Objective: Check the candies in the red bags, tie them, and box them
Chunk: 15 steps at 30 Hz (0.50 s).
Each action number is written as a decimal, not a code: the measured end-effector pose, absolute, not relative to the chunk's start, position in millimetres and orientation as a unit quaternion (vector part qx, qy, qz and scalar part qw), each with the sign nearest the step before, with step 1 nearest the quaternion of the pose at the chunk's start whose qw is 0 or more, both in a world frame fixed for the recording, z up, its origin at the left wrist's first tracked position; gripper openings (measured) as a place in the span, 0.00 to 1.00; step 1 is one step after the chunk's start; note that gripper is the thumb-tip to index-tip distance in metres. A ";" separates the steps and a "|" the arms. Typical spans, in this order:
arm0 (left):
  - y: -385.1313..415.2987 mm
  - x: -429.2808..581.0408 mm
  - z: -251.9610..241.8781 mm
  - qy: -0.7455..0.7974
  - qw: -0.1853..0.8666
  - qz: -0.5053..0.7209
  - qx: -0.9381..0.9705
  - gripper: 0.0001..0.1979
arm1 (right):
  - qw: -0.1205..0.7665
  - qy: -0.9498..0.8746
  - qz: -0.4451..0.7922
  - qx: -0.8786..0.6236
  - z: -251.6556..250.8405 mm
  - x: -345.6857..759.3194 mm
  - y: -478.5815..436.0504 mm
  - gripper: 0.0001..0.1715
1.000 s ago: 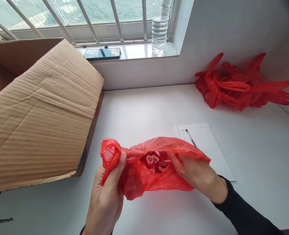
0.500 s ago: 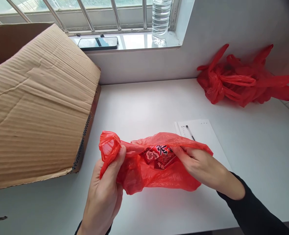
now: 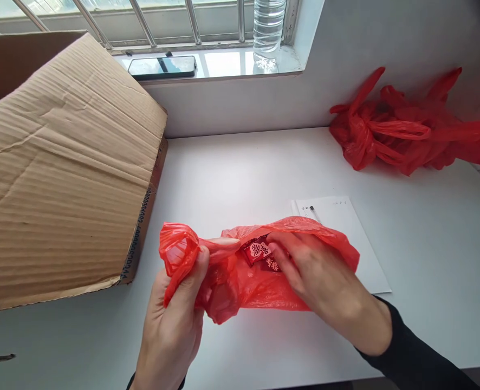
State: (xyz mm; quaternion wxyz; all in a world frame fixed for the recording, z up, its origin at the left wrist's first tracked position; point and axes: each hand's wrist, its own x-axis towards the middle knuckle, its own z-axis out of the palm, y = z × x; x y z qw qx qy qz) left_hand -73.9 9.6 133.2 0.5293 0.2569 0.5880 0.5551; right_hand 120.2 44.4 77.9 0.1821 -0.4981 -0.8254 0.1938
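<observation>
A person's left hand (image 3: 175,325) is closed in a fist around the bunched handle end of a thin red plastic bag (image 3: 240,290), which is held low over a white worktop (image 3: 244,173), near its front edge and roughly at its middle. The right hand (image 3: 325,287), in a black sleeve, lies across the bag's open mouth with its fingertips on small red packets printed with white characters (image 3: 260,250). Whether those fingers grip a packet or only press on it cannot be told. A large brown corrugated cardboard box (image 3: 61,162) stands tilted just to the left of the bag, its flap open towards the window. Behind the right hand lies a white sheet of paper (image 3: 345,216) with a dark pen (image 3: 315,214) on it, partly covered by the bag. A heap of crumpled red plastic bags (image 3: 406,135) rests against the wall at the far right, well apart from the hands. On the windowsill stand a clear plastic water bottle (image 3: 268,32) and a black phone (image 3: 162,66) lying flat.
</observation>
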 end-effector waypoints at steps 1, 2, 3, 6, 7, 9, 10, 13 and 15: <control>8.3 -72.0 133.4 0.594 0.523 0.556 0.255 0.12 | 0.179 -0.826 0.205 -0.494 82.1 109.3 45.6 0.14; 7.3 -70.1 133.5 0.602 0.512 0.558 0.255 0.12 | 0.175 -0.829 0.214 -0.485 85.4 98.4 47.6 0.12; 6.6 -68.5 133.7 0.606 0.502 0.560 0.260 0.12 | 0.168 -0.835 0.221 -0.476 87.4 88.2 50.3 0.11; 6.0 -66.5 135.4 0.605 0.497 0.554 0.285 0.13 | 0.136 -0.844 0.244 -0.459 86.5 68.7 60.3 0.11; 6.1 -67.1 136.3 0.602 0.501 0.550 0.290 0.13 | 0.130 -0.844 0.254 -0.453 84.9 67.0 62.9 0.10; 6.1 -69.8 138.1 0.601 0.512 0.543 0.288 0.14 | 0.136 -0.847 0.267 -0.440 82.3 70.7 64.5 0.11; 6.0 -71.6 138.6 0.601 0.515 0.542 0.282 0.14 | 0.143 -0.848 0.264 -0.435 81.7 75.5 63.0 0.11; 4.1 -76.8 138.1 0.607 0.521 0.540 0.261 0.14 | 0.138 -0.861 0.263 -0.414 81.9 96.3 49.2 0.14; 2.3 -77.9 137.3 0.611 0.526 0.533 0.257 0.14 | 0.130 -0.865 0.287 -0.391 81.5 110.6 36.2 0.14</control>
